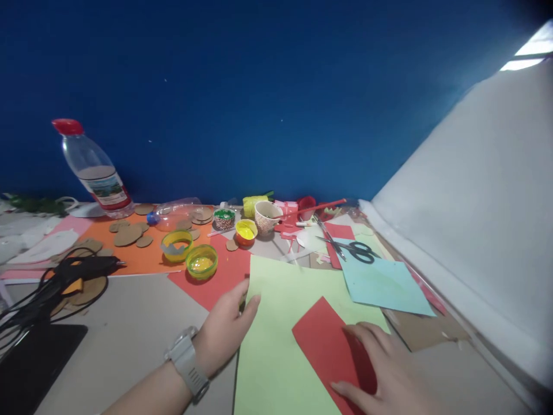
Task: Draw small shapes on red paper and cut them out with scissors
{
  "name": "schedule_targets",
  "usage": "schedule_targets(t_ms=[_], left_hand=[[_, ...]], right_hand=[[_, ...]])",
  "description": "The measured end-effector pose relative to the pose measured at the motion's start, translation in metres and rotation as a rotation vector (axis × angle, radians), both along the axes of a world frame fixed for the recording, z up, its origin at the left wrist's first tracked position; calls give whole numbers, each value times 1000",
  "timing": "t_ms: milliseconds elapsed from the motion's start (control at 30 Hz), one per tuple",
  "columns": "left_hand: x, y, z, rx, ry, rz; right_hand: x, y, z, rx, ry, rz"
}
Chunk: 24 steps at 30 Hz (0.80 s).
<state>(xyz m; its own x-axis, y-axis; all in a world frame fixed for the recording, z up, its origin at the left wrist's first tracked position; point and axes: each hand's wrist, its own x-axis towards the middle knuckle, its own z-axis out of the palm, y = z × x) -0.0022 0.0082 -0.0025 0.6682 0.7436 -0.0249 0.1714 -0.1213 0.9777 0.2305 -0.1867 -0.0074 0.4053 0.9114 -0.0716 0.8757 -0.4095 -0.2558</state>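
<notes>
A light green paper sheet [276, 346] lies on the table in front of me. My left hand [227, 331], with a grey watch on the wrist, pinches the sheet's left edge near its top corner. A red paper piece [322, 340] rests on the green sheet. My right hand [384, 369] lies flat on the red piece's right part, fingers stretched out and pressing it down.
A light blue sheet [384, 285] with black scissors [356, 249] lies behind right. Paint cups [201, 261], a paper cup [266, 216], cardboard discs [127, 235] and a plastic bottle [93, 170] stand further back. Black cables [52, 285] sit at the left, a white wall [484, 202] at the right.
</notes>
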Motion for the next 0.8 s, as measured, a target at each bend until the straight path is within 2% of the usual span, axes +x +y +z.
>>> schedule_targets(t_ms=[100, 200, 300, 367, 533, 800], left_hand=[[0, -1, 2, 33, 27, 19], [1, -4, 4, -22, -16, 4], [1, -7, 4, -134, -60, -24], [1, -7, 2, -143, -25, -17], [0, -5, 2, -44, 118, 20], [-4, -8, 1, 118, 118, 151]], right_hand=[[-3, -7, -7, 58, -64, -9], [0, -11, -9, 102, -81, -24], [8, -18, -7, 143, -95, -125], [16, -24, -4, 156, -84, -223], [30, -31, 8, 137, 9, -365], [25, -5, 7, 72, -39, -349]])
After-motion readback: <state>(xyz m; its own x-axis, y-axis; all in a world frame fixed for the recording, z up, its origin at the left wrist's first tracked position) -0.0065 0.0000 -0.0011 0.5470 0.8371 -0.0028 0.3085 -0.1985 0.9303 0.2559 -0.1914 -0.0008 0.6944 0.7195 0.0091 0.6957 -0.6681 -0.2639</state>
